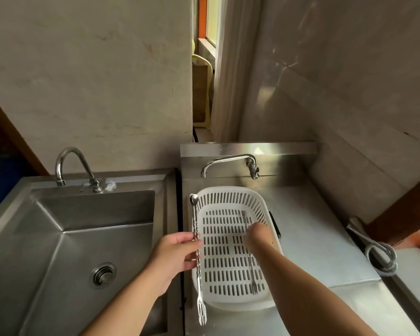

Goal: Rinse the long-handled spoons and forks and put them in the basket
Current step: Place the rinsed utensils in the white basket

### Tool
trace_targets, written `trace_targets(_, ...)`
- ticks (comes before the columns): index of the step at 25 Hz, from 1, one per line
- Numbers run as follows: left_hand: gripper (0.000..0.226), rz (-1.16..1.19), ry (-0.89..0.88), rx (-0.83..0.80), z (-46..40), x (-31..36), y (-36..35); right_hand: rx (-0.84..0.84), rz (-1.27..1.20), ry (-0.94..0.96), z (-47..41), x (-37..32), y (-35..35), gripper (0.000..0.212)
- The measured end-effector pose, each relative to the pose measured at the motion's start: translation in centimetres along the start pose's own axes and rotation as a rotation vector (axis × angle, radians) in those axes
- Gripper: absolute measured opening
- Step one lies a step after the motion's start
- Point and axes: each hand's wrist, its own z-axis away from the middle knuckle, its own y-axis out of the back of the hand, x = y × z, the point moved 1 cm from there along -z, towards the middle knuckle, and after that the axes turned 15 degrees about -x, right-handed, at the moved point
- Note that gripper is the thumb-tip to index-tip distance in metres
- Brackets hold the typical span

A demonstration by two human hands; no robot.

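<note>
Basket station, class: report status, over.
Left hand gripping bundled cutlery beside white basket. Right hand inside basket, at a fork; grip unclear. Nothing blocking.

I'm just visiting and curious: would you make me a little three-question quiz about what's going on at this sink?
1. True or false: water is running from the left faucet.
2. Which hand grips the bundle of utensils? A) left hand B) right hand
3. Fill in: the right hand reaches into the white ____, where a fork lies.

Key
1. False; no stream shows and the sink looks dry.
2. A; it holds them beside the basket's left rim, fork tines down.
3. basket.
</note>
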Motion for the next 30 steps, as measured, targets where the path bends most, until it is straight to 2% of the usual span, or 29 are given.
trace_targets(6,0.02,-0.018,0.007,-0.014,0.2,-0.4,0.9,0.087,-0.08,-0.096,-0.5,0.3,-1.0,0.031)
trace_targets(9,0.021,-0.026,0.004,-0.022,0.0,-0.1,0.6,0.102,-0.059,0.023,0.8,-0.5,-1.0,0.025)
trace_targets(11,0.022,-0.025,-0.003,-0.021,-0.1,0.1,0.2,0.027,-0.103,0.173,2.9,-0.8,-1.1,0.037)
trace_targets(15,0.016,-0.002,-0.005,-0.056,-0.3,0.5,-1.2,-0.187,-0.296,0.41,8.7,-0.3,-1.4,0.015)
trace_targets(18,0.016,-0.021,-0.02,-0.053,-0.3,0.4,-2.4,-0.362,-0.594,0.528,13.1,0.8,-1.6,0.018)
trace_targets(20,0.025,-0.016,-0.03,-0.051,-0.4,0.4,-3.2,-0.439,-0.701,0.55,15.0,1.2,-1.6,0.018)
trace_targets(23,0.036,-0.022,-0.038,-0.049,-0.7,0.1,-4.0,-0.445,-0.775,0.532,15.9,1.6,-1.5,0.014)
trace_targets(30,0.037,-0.001,-0.029,-0.053,-0.8,0.2,-3.7,-0.479,-0.803,0.49,15.1,1.5,-1.0,0.009)
